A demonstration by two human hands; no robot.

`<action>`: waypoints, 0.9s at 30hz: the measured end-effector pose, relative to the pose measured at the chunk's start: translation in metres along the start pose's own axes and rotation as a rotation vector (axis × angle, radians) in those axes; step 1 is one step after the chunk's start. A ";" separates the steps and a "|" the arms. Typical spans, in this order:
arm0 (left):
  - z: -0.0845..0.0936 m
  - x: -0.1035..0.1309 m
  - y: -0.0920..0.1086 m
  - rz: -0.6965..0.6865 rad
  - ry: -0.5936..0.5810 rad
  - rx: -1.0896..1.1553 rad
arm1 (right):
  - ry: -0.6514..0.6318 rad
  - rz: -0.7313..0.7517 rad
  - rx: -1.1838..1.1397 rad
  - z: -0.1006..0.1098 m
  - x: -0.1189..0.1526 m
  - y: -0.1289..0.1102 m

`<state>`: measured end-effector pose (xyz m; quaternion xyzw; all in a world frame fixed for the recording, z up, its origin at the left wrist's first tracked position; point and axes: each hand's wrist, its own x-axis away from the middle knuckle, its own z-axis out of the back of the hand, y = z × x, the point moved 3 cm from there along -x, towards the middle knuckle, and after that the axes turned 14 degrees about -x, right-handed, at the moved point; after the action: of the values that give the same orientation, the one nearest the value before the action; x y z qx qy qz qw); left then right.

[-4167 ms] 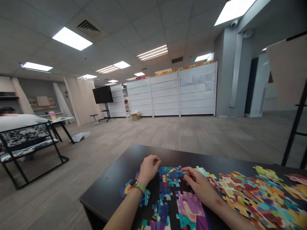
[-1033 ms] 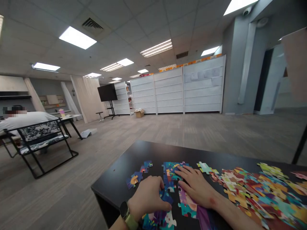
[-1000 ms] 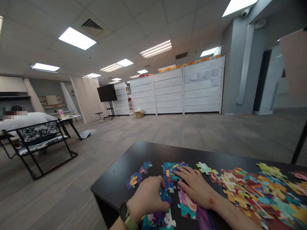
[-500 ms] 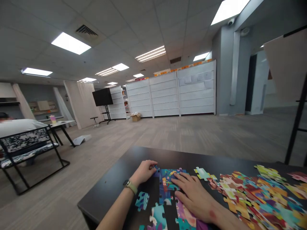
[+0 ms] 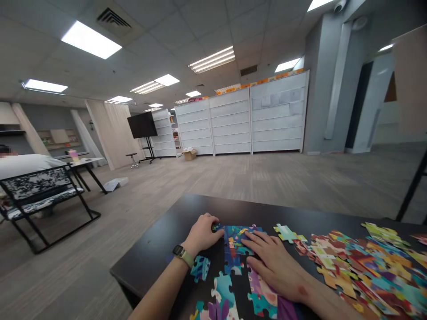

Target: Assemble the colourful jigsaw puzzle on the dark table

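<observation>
My left hand [image 5: 203, 234], with a watch on its wrist, curls its thumb and fingers around a small dark blue puzzle piece [image 5: 217, 227] at the left edge of a joined blue section [image 5: 231, 254]. Fingers spread, my right hand [image 5: 271, 262] lies flat over the right part of that section and hides some of it. Below it are joined pink and teal pieces [image 5: 262, 293]. A loose teal piece [image 5: 200, 268] rests beside my left wrist. Nearer to me lie teal and purple pieces [image 5: 222, 289], cut off by the frame's bottom.
A heap of loose puzzle pieces [image 5: 370, 266] covers the right of the black table [image 5: 160, 235]. A pale green piece [image 5: 285, 233] lies between heap and right hand. At far left a person in white [image 5: 28, 162] sits on a patterned chair [image 5: 40, 184].
My left thumb has shifted right and now reaches to the edge of the blue section. My right hand stays flat on the pieces. The view has tilted down slightly.
</observation>
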<state>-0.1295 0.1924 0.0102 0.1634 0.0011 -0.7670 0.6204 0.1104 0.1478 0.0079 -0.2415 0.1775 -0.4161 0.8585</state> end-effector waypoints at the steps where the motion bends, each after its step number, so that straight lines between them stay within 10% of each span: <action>1: 0.001 0.001 -0.001 0.007 -0.006 0.001 | 0.000 -0.006 -0.004 0.001 0.000 -0.001; 17: 0.009 -0.003 -0.014 -0.056 -0.033 0.355 | 0.014 0.001 -0.005 0.004 0.003 -0.004; 27: 0.027 0.003 -0.008 -0.211 -0.245 0.487 | 0.031 0.023 0.000 0.001 0.001 0.000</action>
<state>-0.1443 0.1858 0.0331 0.2127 -0.2412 -0.8191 0.4750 0.1113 0.1472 0.0089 -0.2328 0.1937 -0.4099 0.8604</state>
